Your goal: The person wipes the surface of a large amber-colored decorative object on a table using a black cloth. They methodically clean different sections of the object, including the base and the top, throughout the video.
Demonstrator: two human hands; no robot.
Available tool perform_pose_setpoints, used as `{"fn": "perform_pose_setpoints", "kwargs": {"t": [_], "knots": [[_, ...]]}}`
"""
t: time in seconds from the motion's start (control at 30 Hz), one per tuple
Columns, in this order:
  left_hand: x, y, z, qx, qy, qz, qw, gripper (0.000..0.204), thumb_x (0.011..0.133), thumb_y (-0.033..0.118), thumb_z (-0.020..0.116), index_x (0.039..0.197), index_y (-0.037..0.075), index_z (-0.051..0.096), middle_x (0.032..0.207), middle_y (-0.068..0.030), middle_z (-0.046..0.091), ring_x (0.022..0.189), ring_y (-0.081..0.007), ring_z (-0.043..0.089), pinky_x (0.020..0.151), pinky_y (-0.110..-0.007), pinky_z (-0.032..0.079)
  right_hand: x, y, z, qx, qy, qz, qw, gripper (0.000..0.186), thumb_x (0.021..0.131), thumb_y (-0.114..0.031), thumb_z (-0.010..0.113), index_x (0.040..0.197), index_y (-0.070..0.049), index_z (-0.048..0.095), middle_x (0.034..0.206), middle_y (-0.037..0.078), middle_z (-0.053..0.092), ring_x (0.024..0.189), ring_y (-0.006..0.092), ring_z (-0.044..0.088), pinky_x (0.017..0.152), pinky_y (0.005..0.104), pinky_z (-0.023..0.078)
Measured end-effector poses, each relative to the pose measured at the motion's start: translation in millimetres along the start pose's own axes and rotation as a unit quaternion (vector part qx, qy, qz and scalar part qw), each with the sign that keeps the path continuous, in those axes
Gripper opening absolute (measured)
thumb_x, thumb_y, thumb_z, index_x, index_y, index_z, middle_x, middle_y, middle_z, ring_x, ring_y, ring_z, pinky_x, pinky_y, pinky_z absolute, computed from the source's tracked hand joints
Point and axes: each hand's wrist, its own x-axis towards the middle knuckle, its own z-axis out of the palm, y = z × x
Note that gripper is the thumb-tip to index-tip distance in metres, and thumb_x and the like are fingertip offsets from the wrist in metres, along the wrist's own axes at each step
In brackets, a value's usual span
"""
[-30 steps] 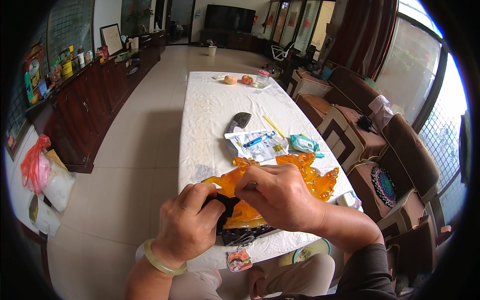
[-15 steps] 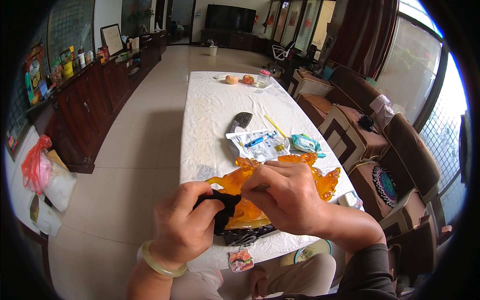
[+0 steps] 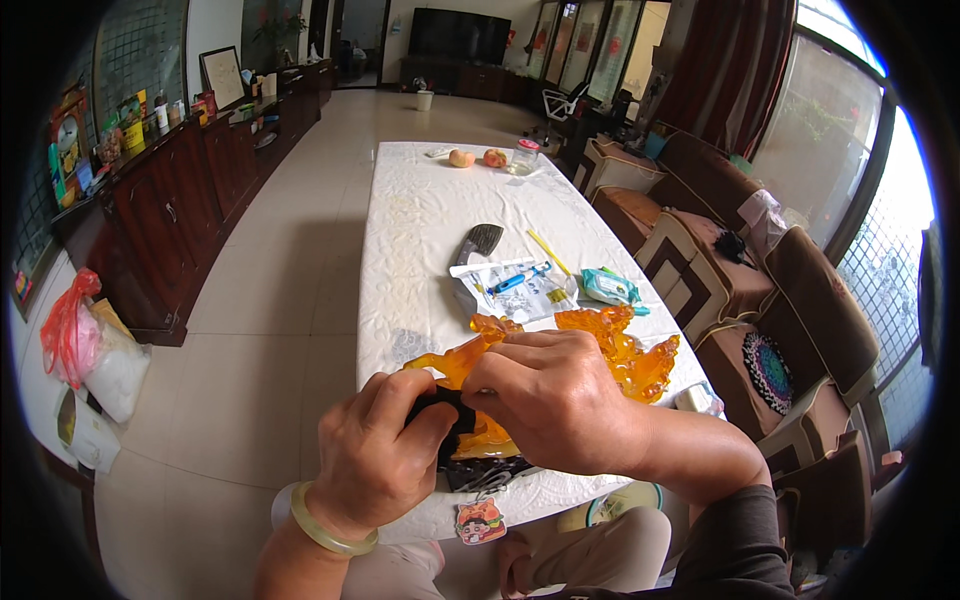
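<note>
A translucent amber ornament (image 3: 630,352) with ragged, carved-looking edges stands on a dark base (image 3: 480,474) at the table's near end. My left hand (image 3: 380,445), a pale bangle at its wrist, is closed on a piece of black cloth (image 3: 458,424) against the ornament's left part. Fingers bent in a pinch, my right hand (image 3: 555,400) is just right of the cloth, in front of the ornament's middle. Whatever its fingertips hold is hidden. A cartoon charm (image 3: 481,522) hangs at the table edge below the base.
Beyond the ornament, a white-clothed table (image 3: 420,240) holds a cleaver (image 3: 480,243), a plastic packet (image 3: 540,298), a blue-handled tool (image 3: 515,281), a yellow stick (image 3: 548,250) and a teal wipes pack (image 3: 610,287). Peaches and a jar (image 3: 523,157) stand farther back. Sofas (image 3: 790,310) line the right.
My right hand has shifted slightly left, closer to my left hand and the black cloth. My left hand has turned a little and moved slightly right. The ornament stays put.
</note>
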Motion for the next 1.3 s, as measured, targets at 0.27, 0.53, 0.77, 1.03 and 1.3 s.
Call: {"fn": "perform_pose_setpoints", "kwargs": {"t": [0.27,0.53,0.77,1.03,1.3], "knots": [[-6,-3,3,-0.008,0.026,-0.016,1.0,0.016,0.065,-0.002,0.069,0.08,0.005,0.066,0.093,-0.0065,0.059,0.073,-0.0218,0.063,0.055,-0.033,0.052,-15,14,5,0.048,0.045,0.012,0.998,0.019,0.074,0.003,0.076,0.08,-0.003,0.06,0.075,0.007,0.065,0.067,0.0273,0.067,0.059,0.0354,0.053],[-3,-3,-2,-0.015,0.029,-0.015,0.999,0.019,0.063,-0.004,0.069,0.08,0.005,0.066,0.093,-0.0066,0.059,0.071,-0.0214,0.063,0.054,-0.032,0.051,-15,11,3,0.048,0.058,-0.006,0.997,0.018,0.075,-0.002,0.073,0.081,-0.005,0.056,0.071,0.01,0.062,0.065,0.0303,0.064,0.055,0.0386,0.05],[-2,1,1,-0.01,0.008,-0.013,1.0,0.018,0.064,-0.001,0.07,0.08,0.006,0.066,0.095,-0.006,0.059,0.075,-0.0218,0.064,0.058,-0.034,0.053,-1,5,-6,0.008,0.004,0.014,1.0,0.015,0.077,-0.003,0.068,0.079,-0.003,0.053,0.069,0.011,0.059,0.067,0.0317,0.064,0.055,0.0397,0.051],[-8,-3,-5,-0.032,0.045,-0.053,0.997,0.018,0.064,-0.005,0.067,0.078,0.005,0.065,0.091,-0.0075,0.059,0.068,-0.0228,0.063,0.055,-0.033,0.051,-14,13,9,0.089,0.07,0.026,0.993,0.017,0.077,0.002,0.073,0.085,-0.004,0.059,0.074,0.01,0.064,0.067,0.03,0.065,0.058,0.0375,0.051],[-4,-1,-7,-0.053,0.038,-0.045,0.997,0.02,0.061,-0.009,0.06,0.077,0.003,0.065,0.091,-0.0099,0.059,0.066,-0.0235,0.061,0.055,-0.035,0.05,-4,8,0,0.064,0.056,0.026,0.996,0.016,0.079,0.0,0.069,0.084,-0.002,0.054,0.071,0.012,0.061,0.064,0.0335,0.063,0.055,0.0402,0.05]]}}
